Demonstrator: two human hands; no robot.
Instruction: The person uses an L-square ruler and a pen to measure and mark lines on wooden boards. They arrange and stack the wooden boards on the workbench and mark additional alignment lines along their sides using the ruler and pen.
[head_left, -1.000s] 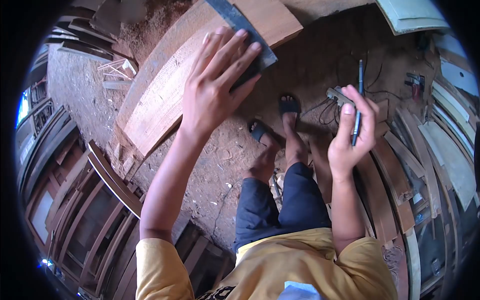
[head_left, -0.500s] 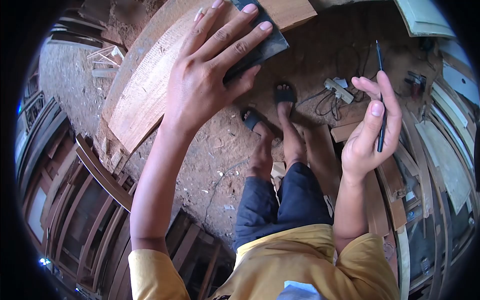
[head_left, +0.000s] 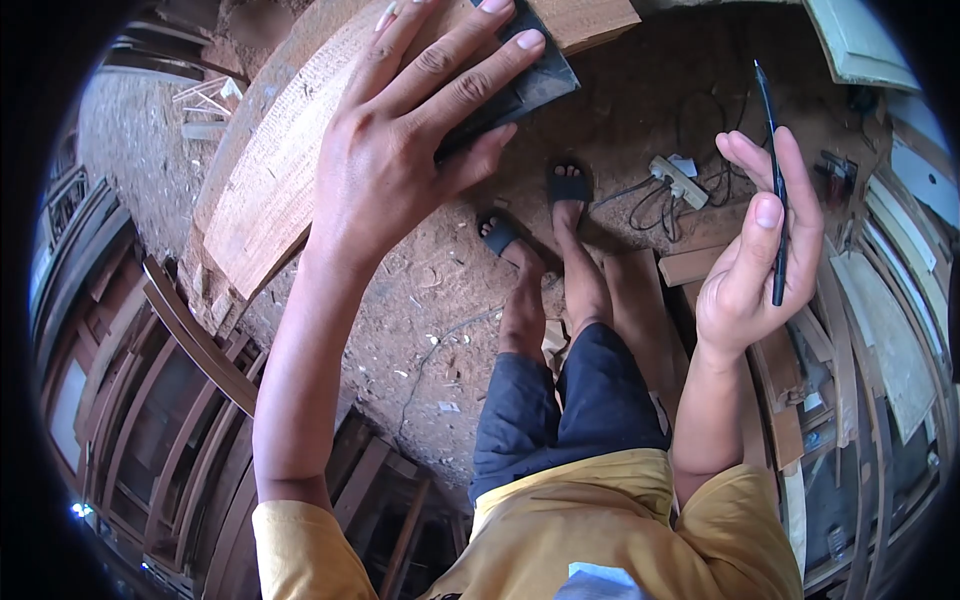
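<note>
My left hand lies with its fingers spread over a wooden board and a dark flat plate. The plate's corner sticks out past my fingertips and thumb; the rest is hidden under the hand. Off to the right, my right hand is raised in the air. A slim black pen is gripped between its thumb and fingers, pointed metallic tip upward, apart from the board.
A power strip with tangled cords lies on the dusty floor. Curved wooden pieces are stacked at left. Planks and pale panels lean along the right. My sandalled feet stand below the board.
My right hand has shifted slightly right with the pen, whose tip is a little higher. My left hand has slid slightly left, its fingers still spread.
</note>
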